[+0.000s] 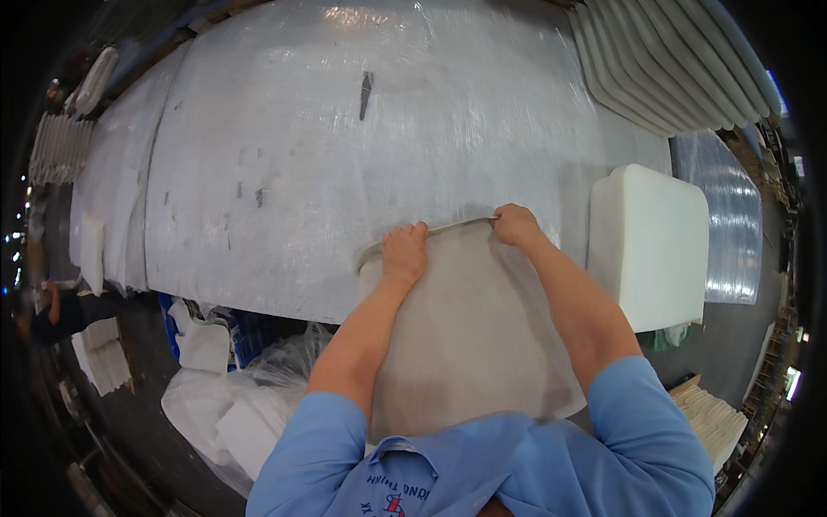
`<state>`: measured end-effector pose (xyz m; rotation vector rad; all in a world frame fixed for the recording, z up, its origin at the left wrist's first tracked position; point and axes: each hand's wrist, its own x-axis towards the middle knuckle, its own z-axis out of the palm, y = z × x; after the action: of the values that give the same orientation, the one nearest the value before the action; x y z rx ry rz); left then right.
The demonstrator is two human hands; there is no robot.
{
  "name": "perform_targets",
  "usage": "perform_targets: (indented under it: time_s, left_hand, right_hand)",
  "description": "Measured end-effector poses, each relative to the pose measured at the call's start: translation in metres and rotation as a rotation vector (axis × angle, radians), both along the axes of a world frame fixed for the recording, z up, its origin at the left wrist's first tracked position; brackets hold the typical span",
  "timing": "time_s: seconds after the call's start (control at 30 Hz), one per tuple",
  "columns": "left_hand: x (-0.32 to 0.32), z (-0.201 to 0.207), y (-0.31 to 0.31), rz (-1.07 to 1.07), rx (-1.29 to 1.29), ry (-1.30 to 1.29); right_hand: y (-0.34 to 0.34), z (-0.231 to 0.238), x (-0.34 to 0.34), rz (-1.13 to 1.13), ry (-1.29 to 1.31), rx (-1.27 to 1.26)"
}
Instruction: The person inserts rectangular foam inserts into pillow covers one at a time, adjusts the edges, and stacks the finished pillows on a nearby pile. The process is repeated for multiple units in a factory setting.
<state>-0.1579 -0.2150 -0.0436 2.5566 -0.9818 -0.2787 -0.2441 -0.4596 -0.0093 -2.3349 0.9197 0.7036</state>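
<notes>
A beige fabric-covered piece, likely a cushion or its cover (469,336), stands between my forearms, its near end against my shirt. Its far edge rests over the near part of a plastic-wrapped table (345,172). My left hand (405,252) is closed on the left part of that far edge, fingers curled over it. Pinching the same edge near its right corner is my right hand (517,226), also closed. The edge between the two hands looks raised and slightly folded. What lies inside the fabric is hidden.
White foam pads (655,246) are piled on the table's right side. Several beige cushions (672,60) lean in a row at the far right. Clear plastic bags with white pieces (250,422) sit at lower left by a blue crate (250,332). Another person (73,314) is far left.
</notes>
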Motion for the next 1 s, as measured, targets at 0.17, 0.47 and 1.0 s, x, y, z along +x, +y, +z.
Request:
perform_targets:
  time_s: [0.17, 0.47, 1.0]
  left_hand:
    - [0.011, -0.015, -0.009, -0.031, 0.007, 0.051]
    - [0.02, -0.026, -0.022, -0.014, -0.001, 0.155]
    - [0.074, 0.019, 0.077, 0.042, 0.432, 0.321]
  right_hand:
    - [0.017, -0.037, -0.022, -0.38, -0.329, -0.013]
    - [0.023, -0.056, -0.014, -0.627, -0.496, 0.102]
    - [-0.031, -0.005, -0.045, -0.308, -0.104, 0.062]
